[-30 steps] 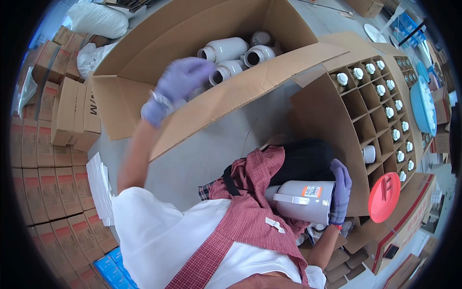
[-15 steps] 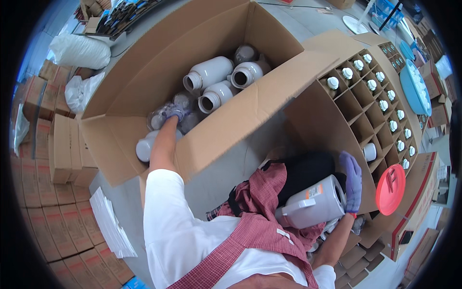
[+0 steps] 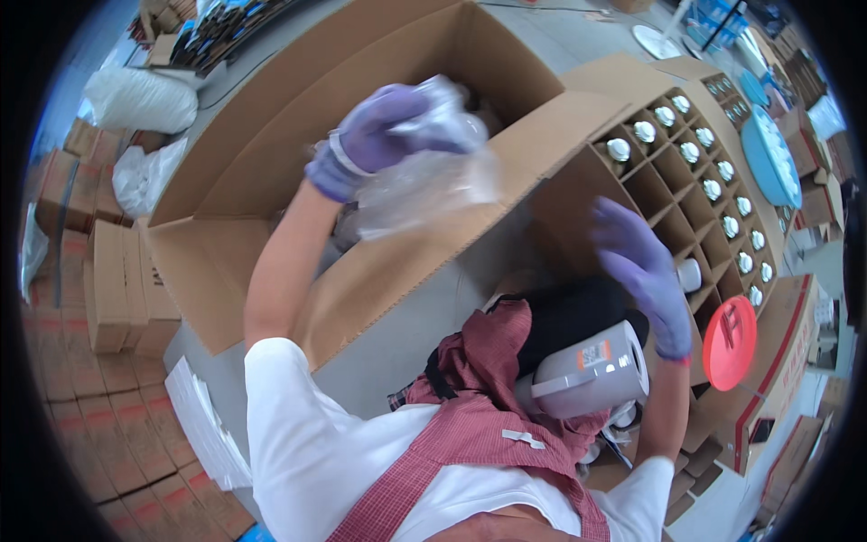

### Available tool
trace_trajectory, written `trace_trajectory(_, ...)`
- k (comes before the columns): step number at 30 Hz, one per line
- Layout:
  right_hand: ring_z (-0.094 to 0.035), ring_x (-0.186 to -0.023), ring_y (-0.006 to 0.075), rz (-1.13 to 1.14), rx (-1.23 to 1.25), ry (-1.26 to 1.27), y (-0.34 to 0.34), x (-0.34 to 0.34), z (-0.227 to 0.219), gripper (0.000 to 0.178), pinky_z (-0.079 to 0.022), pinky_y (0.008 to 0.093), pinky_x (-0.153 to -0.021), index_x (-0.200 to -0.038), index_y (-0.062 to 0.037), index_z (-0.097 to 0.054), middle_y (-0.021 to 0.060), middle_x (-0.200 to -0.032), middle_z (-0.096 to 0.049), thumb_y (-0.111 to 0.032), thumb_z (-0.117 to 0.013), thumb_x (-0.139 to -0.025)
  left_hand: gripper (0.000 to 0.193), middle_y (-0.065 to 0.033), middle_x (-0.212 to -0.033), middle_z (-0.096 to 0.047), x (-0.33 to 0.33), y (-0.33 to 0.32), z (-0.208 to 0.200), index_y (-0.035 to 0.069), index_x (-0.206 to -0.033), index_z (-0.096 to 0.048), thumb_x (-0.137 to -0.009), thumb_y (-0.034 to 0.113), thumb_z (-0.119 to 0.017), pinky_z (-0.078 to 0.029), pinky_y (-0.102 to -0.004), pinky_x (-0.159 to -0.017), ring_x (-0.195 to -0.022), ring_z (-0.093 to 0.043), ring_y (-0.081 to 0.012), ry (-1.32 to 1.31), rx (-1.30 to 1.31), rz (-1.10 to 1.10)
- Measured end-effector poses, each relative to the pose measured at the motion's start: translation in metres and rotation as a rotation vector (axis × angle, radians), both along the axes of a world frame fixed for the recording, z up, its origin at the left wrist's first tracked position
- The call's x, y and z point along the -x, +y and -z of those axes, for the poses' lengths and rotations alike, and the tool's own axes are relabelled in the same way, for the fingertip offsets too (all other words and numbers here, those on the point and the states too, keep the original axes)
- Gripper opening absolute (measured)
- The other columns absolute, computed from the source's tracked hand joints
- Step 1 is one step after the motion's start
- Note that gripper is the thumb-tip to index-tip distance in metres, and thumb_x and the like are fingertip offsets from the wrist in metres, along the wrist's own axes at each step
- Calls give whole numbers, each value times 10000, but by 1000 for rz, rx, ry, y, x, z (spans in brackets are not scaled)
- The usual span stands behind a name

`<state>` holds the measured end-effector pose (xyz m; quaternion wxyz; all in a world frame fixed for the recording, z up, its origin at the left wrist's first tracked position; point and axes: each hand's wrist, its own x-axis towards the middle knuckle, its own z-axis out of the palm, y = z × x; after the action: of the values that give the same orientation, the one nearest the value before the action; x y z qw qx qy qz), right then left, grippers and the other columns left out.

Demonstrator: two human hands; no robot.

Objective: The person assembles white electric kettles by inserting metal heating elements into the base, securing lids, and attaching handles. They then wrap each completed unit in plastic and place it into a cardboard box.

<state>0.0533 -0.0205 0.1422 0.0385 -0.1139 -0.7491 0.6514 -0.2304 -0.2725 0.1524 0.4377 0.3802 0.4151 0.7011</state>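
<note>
My left hand [image 3: 384, 135], in a purple glove, is closed on a clear plastic container [image 3: 433, 185], blurred by motion, above the large open carton [image 3: 271, 135]. It hides most of what lies inside. My right hand [image 3: 637, 266], gloved in purple too, is raised with its fingers apart and nothing in them. It hovers beside the divided carton [image 3: 664, 203] of white-capped bottles [image 3: 713, 190]. In my lap a pale grey plastic jug [image 3: 587, 370] leans on its side, mouth toward the right, handle facing me. Neither hand touches it.
A white bottle [image 3: 689, 275] sits in a near cell of the divided carton. The red round plate [image 3: 729, 343] rests at its near corner. A blue basin [image 3: 770, 158] of white caps stands at right. Stacked cartons [image 3: 117, 425] and white sheets [image 3: 203, 425] are at left.
My left hand has come up out of the large carton, bringing the clear plastic container. My right hand has left the jug's mouth and moved up and away with fingers spread.
</note>
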Motion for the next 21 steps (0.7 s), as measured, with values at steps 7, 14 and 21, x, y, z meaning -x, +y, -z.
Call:
trace_trajectory(7, -675, -883, 210, -5, 1122, 427, 45, 28, 7, 331, -537, 344, -665, -1166, -76, -607, 80, -1043, -688, -354, -547, -997, 634, -174, -1344, -582, -83, 201, 0, -20, -1359, -524, -995, 495, -459, -369, -435, -1128, -1256, -543, -309, -379, -114, 260)
trace_trajectory(14, -576, -1204, 323, 304, 1251, 990, 223, -97, 43, 456, -517, 431, -998, -1266, -44, -595, 157, -1342, -584, -389, -476, -993, 1154, -142, -1570, -323, -146, 252, 76, 28, -1552, -225, -797, 900, -257, -244, -393, -1181, -1431, -342, -230, 117, -5, 717)
trace_trajectory(21, -566, -980, 286, 460, 1881, 1247, 182, -112, 3, 306, -468, 500, -907, -996, -85, -623, 125, -992, -580, -336, -447, -986, 1215, -140, -1624, -161, -281, 285, 136, 12, -1567, -75, -699, 387, -837, -110, -355, -1219, -1503, -153, -250, 632, 70, 334)
